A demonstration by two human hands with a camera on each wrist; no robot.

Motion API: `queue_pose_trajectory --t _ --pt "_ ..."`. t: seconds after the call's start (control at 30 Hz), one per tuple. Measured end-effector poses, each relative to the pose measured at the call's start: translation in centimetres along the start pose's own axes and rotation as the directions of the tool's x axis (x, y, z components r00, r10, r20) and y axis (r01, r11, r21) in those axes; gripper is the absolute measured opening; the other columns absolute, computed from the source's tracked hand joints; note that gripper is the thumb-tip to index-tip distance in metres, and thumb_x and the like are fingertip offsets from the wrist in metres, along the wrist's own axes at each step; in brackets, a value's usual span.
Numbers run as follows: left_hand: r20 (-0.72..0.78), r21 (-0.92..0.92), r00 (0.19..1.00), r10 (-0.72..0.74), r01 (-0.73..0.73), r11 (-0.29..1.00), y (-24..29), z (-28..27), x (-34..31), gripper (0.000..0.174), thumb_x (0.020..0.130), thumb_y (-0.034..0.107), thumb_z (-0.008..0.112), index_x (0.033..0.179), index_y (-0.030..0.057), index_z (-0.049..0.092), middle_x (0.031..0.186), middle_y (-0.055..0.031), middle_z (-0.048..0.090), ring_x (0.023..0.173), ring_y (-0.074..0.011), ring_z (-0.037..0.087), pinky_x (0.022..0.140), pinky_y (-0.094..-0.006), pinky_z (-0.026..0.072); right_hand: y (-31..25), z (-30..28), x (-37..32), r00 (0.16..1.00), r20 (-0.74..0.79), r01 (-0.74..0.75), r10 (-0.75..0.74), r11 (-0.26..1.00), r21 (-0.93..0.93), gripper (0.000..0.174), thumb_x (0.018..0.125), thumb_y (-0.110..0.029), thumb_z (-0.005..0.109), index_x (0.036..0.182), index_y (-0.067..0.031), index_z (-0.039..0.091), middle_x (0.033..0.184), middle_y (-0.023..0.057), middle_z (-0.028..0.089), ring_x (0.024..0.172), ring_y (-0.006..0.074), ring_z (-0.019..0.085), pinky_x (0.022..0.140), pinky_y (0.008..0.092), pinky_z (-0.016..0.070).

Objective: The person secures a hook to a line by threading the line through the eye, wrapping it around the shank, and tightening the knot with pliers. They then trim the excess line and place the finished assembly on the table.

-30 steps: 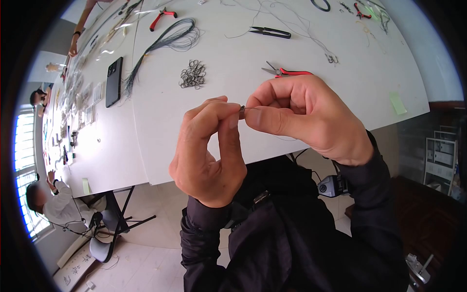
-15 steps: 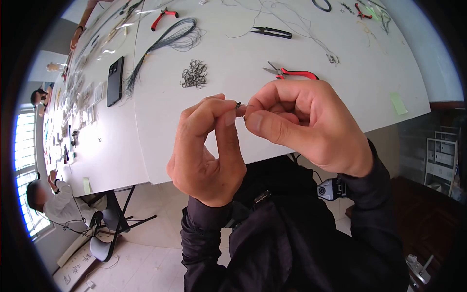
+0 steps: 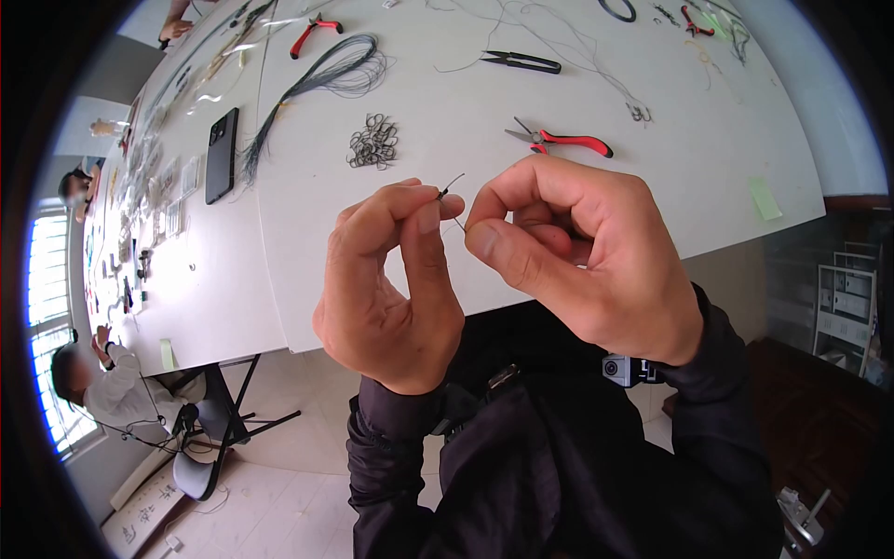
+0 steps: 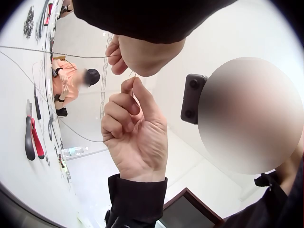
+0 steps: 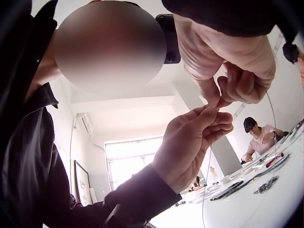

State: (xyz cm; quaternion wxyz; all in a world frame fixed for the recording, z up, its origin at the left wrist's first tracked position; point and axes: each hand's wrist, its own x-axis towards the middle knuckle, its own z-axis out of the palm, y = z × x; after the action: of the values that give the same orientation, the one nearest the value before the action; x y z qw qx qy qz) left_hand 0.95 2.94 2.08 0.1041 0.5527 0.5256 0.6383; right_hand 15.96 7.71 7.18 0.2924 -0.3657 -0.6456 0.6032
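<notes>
"What's that person doing?"

"Starting from the left: the left hand [image 3: 386, 326] pinches a small dark piece [image 3: 442, 195] between thumb and forefinger, raised over the near side of the white table [image 3: 303, 252], a short stub poking up from it. Just to the right, the right hand [image 3: 610, 265] pinches a thin line [image 3: 460, 225] close beside that piece. I'd guess we're watching a knot or binding being worked."

"And the next move?"

"It seems to call for a steady left grip and an even pull from the right; slack might loosen the wraps."

"Any writing about?"

"Far left, the pale board [image 3: 138, 526] carries dark characters, too small to read from here. I can't make out a brand on the phone [image 3: 222, 156] or the red-handled pliers [image 3: 577, 143]. The green note [image 3: 763, 197], furthest right, shows nothing legible."
</notes>
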Motion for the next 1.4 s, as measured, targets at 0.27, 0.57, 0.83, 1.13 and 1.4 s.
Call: queue_pose_trajectory --t 0.27,0.57,0.83,1.13,1.4 --pt "-0.028 0.019 1.0 0.006 -0.005 1.0 -0.3 -0.1 0.3 0.013 0.089 -0.014 0.065 0.099 -0.0059 0.063 0.093 -0.0117 0.069 0.08 -0.0187 0.072 0.075 -0.0276 0.0572 0.9 0.6 0.1 0.934 -0.045 0.329 -0.355 0.901 -0.283 0.006 0.092 -0.001 0.066 0.098 0.0004 0.064 0.078 -0.0023 0.059 0.061 0.0027 0.046 0.056 0.021 0.0379" --pt "0.04 0.118 0.999 0.023 -0.027 0.993 -0.6 -0.4 0.3 0.014 0.09 -0.012 0.063 0.1 -0.0037 0.063 0.09 -0.0099 0.069 0.075 -0.0164 0.07 0.07 -0.0258 0.0535 0.8 0.2 0.3 0.876 -0.017 0.423 -0.482 0.786 -0.45 0.013 0.086 0.005 0.068 0.096 -0.0023 0.065 0.08 0.0034 0.062 0.057 0.0092 0.05 0.055 0.0236 0.041" --pt "0.026 0.109 0.998 0.052 -0.054 0.993 -0.8 -0.2 0.3 0.015 0.089 -0.012 0.063 0.101 -0.0029 0.064 0.089 -0.0103 0.069 0.076 -0.0157 0.069 0.069 -0.0253 0.0525 1.0 0.3 0.3 0.88 -0.026 0.42 -0.475 0.802 -0.425 0.014 0.085 0.005 0.069 0.096 -0.0025 0.066 0.077 0.0034 0.059 0.056 0.0098 0.047 0.053 0.0258 0.0387" --pt "0.008 0.072 0.999 -0.038 0.037 0.997 -0.8 0.0 0.0 0.016 0.089 -0.012 0.065 0.1 -0.0015 0.062 0.088 -0.0097 0.068 0.075 -0.0154 0.069 0.07 -0.0254 0.0526 0.9 0.2 0.4 0.877 -0.015 0.426 -0.48 0.793 -0.436 0.013 0.085 0.005 0.069 0.095 -0.0029 0.066 0.076 0.0032 0.059 0.056 0.0102 0.047 0.054 0.026 0.0394" --pt "0.106 0.104 0.991 0.082 -0.093 0.99 -0.7 -0.2 -0.2 0.018 0.086 -0.013 0.066 0.097 0.0001 0.059 0.088 -0.0097 0.069 0.074 -0.0158 0.069 0.069 -0.0244 0.0531 0.3 -1.3 2.2 0.858 0.067 0.497 -0.51 0.789 -0.362 0.004 0.091 -0.003 0.067 0.095 -0.0025 0.067 0.08 0.0005 0.064 0.063 0.0055 0.052 0.058 0.0213 0.0411"
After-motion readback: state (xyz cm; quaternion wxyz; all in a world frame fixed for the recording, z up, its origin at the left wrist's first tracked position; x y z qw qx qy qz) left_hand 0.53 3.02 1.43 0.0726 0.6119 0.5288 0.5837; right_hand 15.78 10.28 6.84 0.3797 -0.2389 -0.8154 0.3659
